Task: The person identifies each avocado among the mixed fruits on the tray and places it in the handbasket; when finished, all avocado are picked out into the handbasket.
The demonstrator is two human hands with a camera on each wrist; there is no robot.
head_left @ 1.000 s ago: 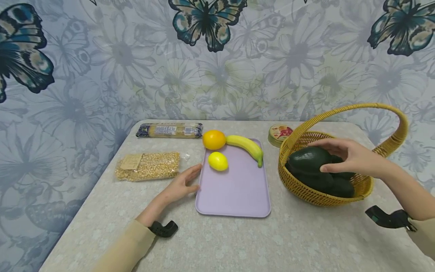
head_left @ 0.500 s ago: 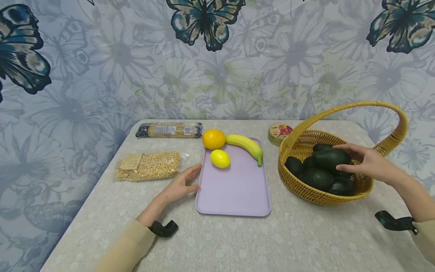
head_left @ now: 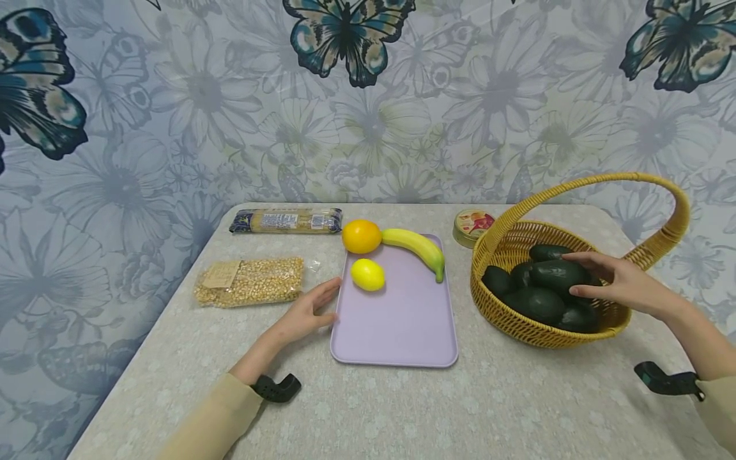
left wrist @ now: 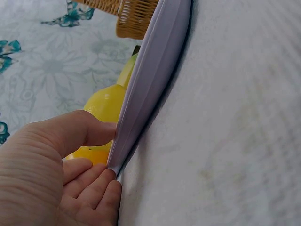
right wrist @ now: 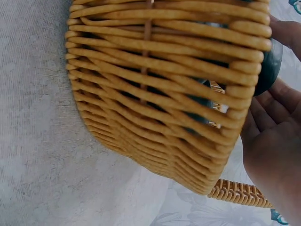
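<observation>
In the head view, my right hand [head_left: 623,284] is over the right side of a yellow wicker basket [head_left: 546,338]. Its thumb and fingers grip the right end of a dark green avocado [head_left: 558,276], which lies on top of several others. The right wrist view shows the basket wall [right wrist: 160,94] hiding most of that avocado [right wrist: 270,68]. My left hand [head_left: 299,319] rests at the left edge of a lilac tray [head_left: 397,326]. Thumb and fingertips touch the rim, loosely extended. On the tray sit a lemon [head_left: 368,275] and a banana [head_left: 416,250]; an orange [head_left: 361,237] is at its far left corner.
A bag of corn kernels [head_left: 253,281] lies left of the tray, with a packet of pasta [head_left: 287,221] behind it. A round tin [head_left: 473,227] stands just left of the basket. The basket's tall handle [head_left: 604,179] arches over it.
My right hand has moved right and lowered the avocado onto the others in the basket. The lemon has rocked slightly on the tray. My left hand has stayed put.
</observation>
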